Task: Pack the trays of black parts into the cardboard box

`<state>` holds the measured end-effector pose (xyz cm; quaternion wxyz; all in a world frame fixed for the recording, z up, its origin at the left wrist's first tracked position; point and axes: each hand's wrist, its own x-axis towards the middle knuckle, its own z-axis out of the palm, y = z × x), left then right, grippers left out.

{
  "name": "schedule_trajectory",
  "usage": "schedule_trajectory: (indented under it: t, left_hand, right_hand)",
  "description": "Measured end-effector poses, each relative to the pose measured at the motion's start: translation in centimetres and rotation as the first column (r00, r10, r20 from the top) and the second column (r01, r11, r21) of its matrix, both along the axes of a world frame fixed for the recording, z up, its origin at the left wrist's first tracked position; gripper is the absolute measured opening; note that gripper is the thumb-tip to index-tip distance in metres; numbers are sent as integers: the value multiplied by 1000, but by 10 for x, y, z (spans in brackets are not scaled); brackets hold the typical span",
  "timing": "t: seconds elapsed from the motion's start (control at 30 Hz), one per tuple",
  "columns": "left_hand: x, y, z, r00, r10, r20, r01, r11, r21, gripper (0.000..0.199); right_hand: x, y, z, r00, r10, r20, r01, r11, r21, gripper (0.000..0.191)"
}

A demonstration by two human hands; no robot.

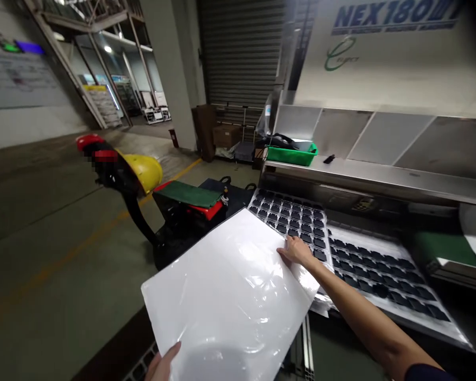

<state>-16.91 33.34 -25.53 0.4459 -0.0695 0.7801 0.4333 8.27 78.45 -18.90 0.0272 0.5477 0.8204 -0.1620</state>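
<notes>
A large white sheet (226,286), glossy as if covered in clear plastic, is held tilted in front of me. My left hand (163,364) grips its lower left edge, thumb on top. At the upper right edge, my right hand (297,251) has its fingers closed on the sheet. Just beyond that hand lies a white tray (326,225) with rows of black parts. A second tray (458,330) with similar black parts sits to the right, under the machine ledge.
A green bin (291,155) with dark items stands on the metal ledge (365,172). Left of the trays is a black and red vehicle with a green pad (192,194) and a yellow helmet (146,172). Cardboard boxes (227,136) stand by the shutter.
</notes>
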Motion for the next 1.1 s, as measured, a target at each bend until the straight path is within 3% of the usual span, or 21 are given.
schedule_trajectory:
  t: [0.07, 0.17, 0.3, 0.4, 0.5, 0.6, 0.7, 0.8, 0.9, 1.0, 1.1]
  left_hand:
    - [3, -7, -16, 982, 166, 89, -172, 983, 70, 82]
    - [11, -11, -40, 950, 285, 129, -305, 937, 174, 78]
    - [14, -13, -65, 938, 321, 132, -342, 919, 198, 75]
    - [12, -11, -70, 939, 325, 116, -342, 923, 178, 74]
    - [13, -8, -58, 933, 345, 99, -358, 919, 166, 71]
    - [15, -10, -31, 923, 379, 69, -386, 907, 172, 58]
    - [12, -26, 1, 920, 375, -116, -360, 924, 131, 44]
    - [1, -61, 24, 872, 331, -359, -358, 934, -8, 44]
    - [-14, -117, 35, 826, 313, -469, -394, 915, -84, 47]
    - [-24, -192, 34, 796, 308, -521, -440, 886, -149, 53]
    - [-21, -278, 29, 829, 199, -522, -428, 827, -364, 62]
  right_hand:
    - [3, 4, -4, 1000, 14, 21, -13, 999, -34, 87]
    - [9, 13, -1, 999, 54, -2, -54, 993, -109, 102]
    - [19, 21, 4, 994, 97, -43, -102, 987, -123, 72]
    - [22, 19, 4, 991, 112, -70, -119, 988, -100, 40]
    - [21, 11, 7, 985, 137, -106, -148, 983, -107, 25]
    - [15, -5, 16, 966, 190, -177, -204, 977, -64, 27]
    - [0, -34, 26, 930, 260, -261, -264, 964, 20, 31]
    - [-23, -72, 31, 895, 301, -328, -308, 951, 33, 32]
    - [-53, -119, 24, 871, 315, -377, -351, 936, -29, 32]
    - [-87, -183, 3, 864, 353, -360, -417, 901, -117, 33]
    - [-122, -270, -30, 848, 451, -277, -511, 835, -206, 32]
